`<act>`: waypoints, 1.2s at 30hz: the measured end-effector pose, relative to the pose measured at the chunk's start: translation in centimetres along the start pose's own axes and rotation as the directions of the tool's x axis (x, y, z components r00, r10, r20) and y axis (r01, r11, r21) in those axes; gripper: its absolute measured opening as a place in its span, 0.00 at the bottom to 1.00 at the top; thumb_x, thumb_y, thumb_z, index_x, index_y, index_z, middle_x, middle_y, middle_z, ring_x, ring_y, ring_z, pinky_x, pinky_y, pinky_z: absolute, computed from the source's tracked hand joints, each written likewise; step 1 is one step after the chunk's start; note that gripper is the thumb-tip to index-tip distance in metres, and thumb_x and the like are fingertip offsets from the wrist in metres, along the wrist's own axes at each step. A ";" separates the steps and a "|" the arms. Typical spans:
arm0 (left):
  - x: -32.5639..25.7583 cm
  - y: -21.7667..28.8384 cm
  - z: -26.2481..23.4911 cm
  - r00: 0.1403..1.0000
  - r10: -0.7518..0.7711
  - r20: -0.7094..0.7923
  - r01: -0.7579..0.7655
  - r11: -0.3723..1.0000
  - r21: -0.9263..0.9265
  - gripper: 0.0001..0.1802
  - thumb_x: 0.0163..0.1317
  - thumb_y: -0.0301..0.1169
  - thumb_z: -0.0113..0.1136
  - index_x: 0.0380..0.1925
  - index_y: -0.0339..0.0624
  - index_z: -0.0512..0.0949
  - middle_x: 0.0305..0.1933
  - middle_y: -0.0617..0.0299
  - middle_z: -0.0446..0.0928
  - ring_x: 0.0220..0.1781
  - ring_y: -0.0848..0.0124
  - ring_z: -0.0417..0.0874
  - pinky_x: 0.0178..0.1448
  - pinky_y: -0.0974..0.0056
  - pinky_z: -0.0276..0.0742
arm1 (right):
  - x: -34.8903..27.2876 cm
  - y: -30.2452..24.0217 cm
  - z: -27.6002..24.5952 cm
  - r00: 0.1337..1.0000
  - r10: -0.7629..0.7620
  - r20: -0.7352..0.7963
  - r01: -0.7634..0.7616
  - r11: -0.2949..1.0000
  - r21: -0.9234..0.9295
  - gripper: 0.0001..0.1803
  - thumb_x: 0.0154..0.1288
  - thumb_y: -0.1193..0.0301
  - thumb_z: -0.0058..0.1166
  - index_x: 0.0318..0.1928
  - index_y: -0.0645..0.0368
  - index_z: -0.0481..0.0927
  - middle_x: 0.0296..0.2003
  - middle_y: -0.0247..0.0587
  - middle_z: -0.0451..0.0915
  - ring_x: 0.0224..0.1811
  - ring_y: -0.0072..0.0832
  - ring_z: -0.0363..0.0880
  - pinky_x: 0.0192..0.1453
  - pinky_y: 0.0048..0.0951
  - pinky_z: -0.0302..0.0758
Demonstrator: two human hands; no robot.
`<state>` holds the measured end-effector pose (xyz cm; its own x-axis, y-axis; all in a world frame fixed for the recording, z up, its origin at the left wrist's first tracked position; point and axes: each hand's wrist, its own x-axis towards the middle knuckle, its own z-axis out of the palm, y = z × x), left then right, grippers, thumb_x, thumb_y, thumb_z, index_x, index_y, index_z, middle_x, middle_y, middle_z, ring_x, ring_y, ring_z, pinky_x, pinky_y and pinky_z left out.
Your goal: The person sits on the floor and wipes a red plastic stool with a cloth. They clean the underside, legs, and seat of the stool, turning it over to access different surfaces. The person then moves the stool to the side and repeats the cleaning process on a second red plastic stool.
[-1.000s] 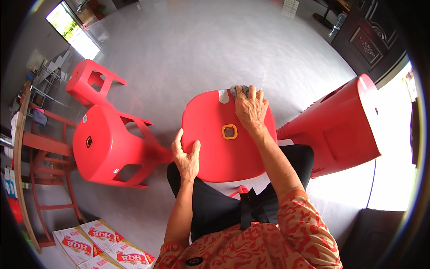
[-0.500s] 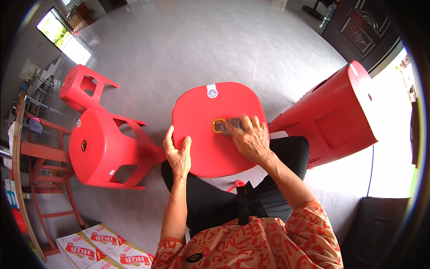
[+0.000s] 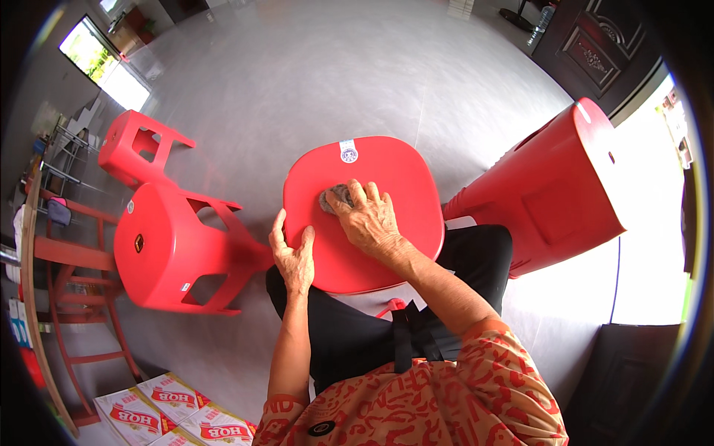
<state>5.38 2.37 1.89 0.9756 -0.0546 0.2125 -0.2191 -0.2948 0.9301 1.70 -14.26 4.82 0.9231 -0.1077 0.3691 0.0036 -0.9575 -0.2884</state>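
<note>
In front of me, between my knees, is a red plastic stool [image 3: 372, 260] with its rounded square seat facing up. A white and blue sticker [image 3: 348, 152] marks its far edge. My right hand [image 3: 368, 219] presses a crumpled grey-brown cloth [image 3: 337, 198] onto the seat, left of its middle. The yellow-rimmed hole in the seat is hidden under that hand. My left hand [image 3: 294, 256] steadies the seat's left edge, thumb on top and fingers stretched along the side, apart from one another.
Two red stools, a nearer one [image 3: 152, 253] and a farther one [image 3: 123, 145], lie tipped over at left. A tall stack of red stools [image 3: 550, 197] leans at right. Printed cartons [image 3: 134, 416] lie at lower left beside a reddish wooden chair [image 3: 74, 256]. A dark carved door [image 3: 595, 52] stands at upper right.
My right hand has slid the cloth leftward across the seat, from beside the yellow-rimmed hole to left of the middle. My left hand stays at the left edge.
</note>
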 end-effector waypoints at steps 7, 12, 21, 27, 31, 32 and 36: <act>0.1 -0.1 -0.4 0.992 0.123 -0.010 -0.116 0.958 0.263 0.33 0.56 0.32 0.68 0.62 0.44 0.68 0.61 0.51 0.66 0.63 0.55 0.68 0.66 0.52 0.65 | -4.6 3.2 -3.5 0.999 -0.006 0.051 0.009 0.999 -0.042 0.23 0.55 0.70 0.54 0.55 0.45 0.76 0.48 0.43 0.70 0.45 0.43 0.72 0.39 0.46 0.74; -2.6 4.8 0.3 0.934 0.334 0.129 -0.336 0.694 0.637 0.32 0.50 0.34 0.70 0.58 0.47 0.72 0.60 0.52 0.67 0.63 0.49 0.65 0.63 0.46 0.63 | -8.5 6.3 -5.6 0.998 0.003 -0.057 -0.010 0.994 -0.112 0.24 0.51 0.71 0.59 0.52 0.42 0.80 0.51 0.42 0.70 0.44 0.40 0.71 0.39 0.40 0.72; -5.3 5.1 2.0 0.861 0.398 0.318 -0.507 0.613 0.606 0.24 0.47 0.36 0.69 0.48 0.47 0.80 0.59 0.56 0.70 0.63 0.54 0.68 0.65 0.51 0.62 | -1.0 11.3 -3.1 0.978 0.193 -0.079 -0.190 0.981 0.041 0.21 0.59 0.69 0.56 0.55 0.43 0.79 0.48 0.46 0.72 0.44 0.46 0.74 0.46 0.45 0.76; -5.4 5.3 2.5 0.864 0.418 0.280 -0.497 0.621 0.606 0.22 0.46 0.36 0.69 0.45 0.47 0.81 0.57 0.56 0.72 0.60 0.55 0.70 0.64 0.51 0.64 | 2.7 15.2 -0.6 0.905 0.423 0.037 -0.393 0.801 0.452 0.22 0.61 0.67 0.51 0.58 0.43 0.76 0.45 0.52 0.73 0.43 0.51 0.76 0.46 0.44 0.78; -5.5 5.3 2.8 0.859 0.430 0.277 -0.504 0.616 0.606 0.22 0.46 0.36 0.69 0.45 0.47 0.81 0.57 0.56 0.72 0.60 0.55 0.70 0.64 0.51 0.64 | 0.1 17.1 1.0 0.969 0.240 -0.061 -0.186 0.867 0.462 0.24 0.64 0.66 0.49 0.61 0.49 0.73 0.40 0.61 0.71 0.43 0.51 0.76 0.49 0.45 0.76; -5.4 5.2 2.8 0.861 0.428 0.277 -0.501 0.612 0.612 0.22 0.46 0.37 0.69 0.45 0.47 0.81 0.57 0.56 0.72 0.60 0.55 0.70 0.64 0.51 0.64 | -0.8 17.0 1.2 0.962 0.266 -0.055 -0.209 0.855 0.475 0.23 0.64 0.66 0.50 0.61 0.50 0.73 0.43 0.62 0.71 0.42 0.52 0.76 0.49 0.45 0.75; -5.3 5.0 2.5 0.858 0.439 0.269 -0.501 0.595 0.629 0.22 0.47 0.37 0.69 0.45 0.48 0.81 0.57 0.57 0.72 0.59 0.55 0.70 0.65 0.50 0.64 | -6.9 13.7 0.7 0.949 0.288 -0.131 -0.206 0.876 0.436 0.24 0.64 0.68 0.51 0.62 0.52 0.71 0.52 0.63 0.70 0.44 0.54 0.72 0.48 0.46 0.74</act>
<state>-0.87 -1.16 4.65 0.7438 -0.4326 0.5096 -0.6118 -0.7477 0.2582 -4.37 -26.49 -2.27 0.8265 -0.4129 0.3826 -0.0192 -0.7000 -0.7139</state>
